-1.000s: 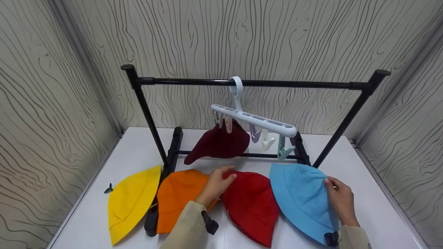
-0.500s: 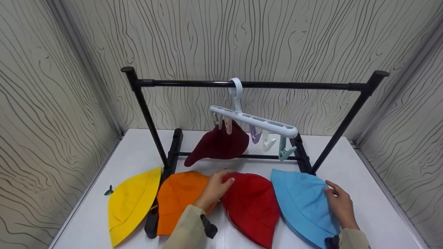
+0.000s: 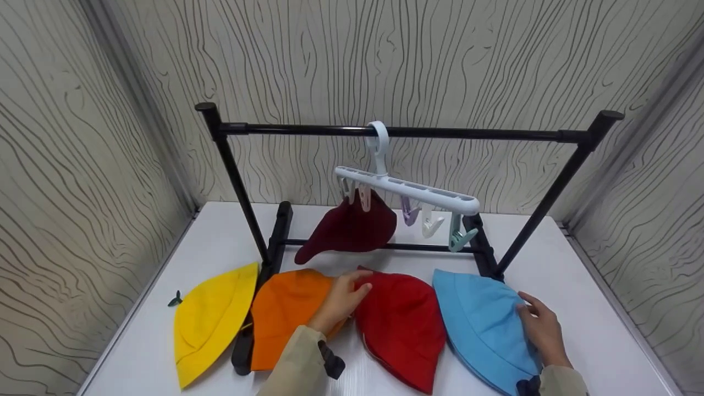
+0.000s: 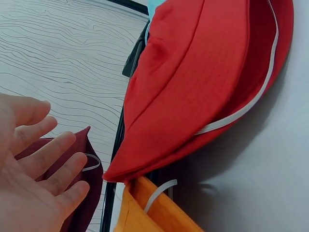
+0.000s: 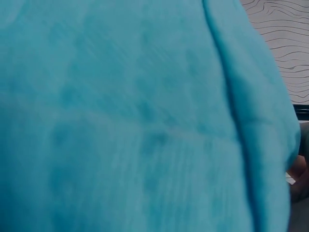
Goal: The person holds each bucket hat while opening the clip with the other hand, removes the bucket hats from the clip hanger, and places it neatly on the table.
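Four bucket hats stand in a row: a yellow hat (image 3: 212, 324), an orange hat (image 3: 286, 319), a red hat (image 3: 401, 324) and a light blue hat (image 3: 478, 324). My left hand (image 3: 341, 300) hovers between the orange and red hats. Its fingers are spread and hold nothing in the left wrist view. At the blue hat's right side is my right hand (image 3: 542, 327), thumb and forefinger apart beside the crown. Blue cloth fills most of the right wrist view and hides much of that hand. A maroon hat (image 3: 352, 228) hangs clipped from a white clip hanger (image 3: 407, 190).
The hanger hooks over the crossbar (image 3: 489, 133) of a black rack. Purple, white and green clips (image 3: 461, 239) dangle along its right half. One rack foot (image 3: 242, 349) lies between the yellow and orange hats. Patterned walls enclose the white table (image 3: 594, 330).
My right hand's fingers have loosened from the blue hat's crown, and that hat has settled slightly lower. My left hand has barely moved. The hanger has swung slightly.
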Motion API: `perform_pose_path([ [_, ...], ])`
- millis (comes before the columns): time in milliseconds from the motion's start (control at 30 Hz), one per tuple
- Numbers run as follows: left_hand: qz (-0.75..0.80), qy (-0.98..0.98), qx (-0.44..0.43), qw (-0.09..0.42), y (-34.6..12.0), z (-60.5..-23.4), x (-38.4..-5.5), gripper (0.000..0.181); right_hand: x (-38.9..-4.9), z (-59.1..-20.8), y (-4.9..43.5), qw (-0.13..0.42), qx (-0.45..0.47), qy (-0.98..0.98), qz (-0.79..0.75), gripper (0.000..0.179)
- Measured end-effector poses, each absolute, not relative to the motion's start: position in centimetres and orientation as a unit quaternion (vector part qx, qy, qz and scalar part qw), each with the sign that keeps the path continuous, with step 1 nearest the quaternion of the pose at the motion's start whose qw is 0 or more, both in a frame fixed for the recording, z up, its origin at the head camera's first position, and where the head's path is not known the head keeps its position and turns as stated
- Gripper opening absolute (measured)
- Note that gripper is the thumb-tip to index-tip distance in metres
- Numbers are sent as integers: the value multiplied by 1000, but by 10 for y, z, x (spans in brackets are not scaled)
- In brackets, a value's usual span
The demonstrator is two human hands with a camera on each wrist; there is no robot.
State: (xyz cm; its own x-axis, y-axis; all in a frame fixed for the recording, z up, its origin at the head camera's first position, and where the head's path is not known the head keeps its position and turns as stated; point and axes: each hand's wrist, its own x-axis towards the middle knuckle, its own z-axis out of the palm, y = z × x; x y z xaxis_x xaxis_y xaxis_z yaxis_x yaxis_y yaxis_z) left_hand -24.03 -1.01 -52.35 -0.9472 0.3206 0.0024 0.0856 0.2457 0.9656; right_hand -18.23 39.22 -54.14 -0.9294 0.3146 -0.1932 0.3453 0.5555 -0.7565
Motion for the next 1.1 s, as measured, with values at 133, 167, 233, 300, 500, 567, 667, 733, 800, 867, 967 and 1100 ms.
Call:
perform_pose_path([
  [133,595,788,129,92,-11,-524,-240,36,-183,-546,391,3,196,883,-425,54],
  [167,597,787,122,97,-11,-524,-239,36,-183,-547,390,1,201,882,-426,53],
  [233,601,784,113,105,-11,-525,-239,37,-184,-551,390,-3,212,880,-426,52],
  [300,606,781,104,113,-11,-525,-238,38,-185,-554,390,-4,221,875,-430,52],
  [500,597,788,102,110,-14,-527,-237,38,-185,-555,390,-8,222,873,-435,52],
  [567,589,794,106,102,-15,-528,-236,37,-185,-554,390,-7,220,874,-434,52],
  [667,588,795,101,106,-17,-527,-235,38,-185,-552,390,-4,221,872,-436,53],
  [733,594,791,93,113,-18,-527,-234,38,-185,-551,389,-3,221,873,-435,54],
  [800,604,783,84,125,-20,-526,-233,39,-185,-549,389,1,221,874,-433,56],
  [867,611,776,79,133,-23,-526,-232,40,-185,-547,389,6,216,877,-428,58],
  [967,602,784,96,117,-26,-526,-233,40,-185,-542,388,9,200,889,-413,60],
  [1100,572,807,121,78,-29,-525,-237,38,-187,-535,385,2,172,902,-397,60],
])
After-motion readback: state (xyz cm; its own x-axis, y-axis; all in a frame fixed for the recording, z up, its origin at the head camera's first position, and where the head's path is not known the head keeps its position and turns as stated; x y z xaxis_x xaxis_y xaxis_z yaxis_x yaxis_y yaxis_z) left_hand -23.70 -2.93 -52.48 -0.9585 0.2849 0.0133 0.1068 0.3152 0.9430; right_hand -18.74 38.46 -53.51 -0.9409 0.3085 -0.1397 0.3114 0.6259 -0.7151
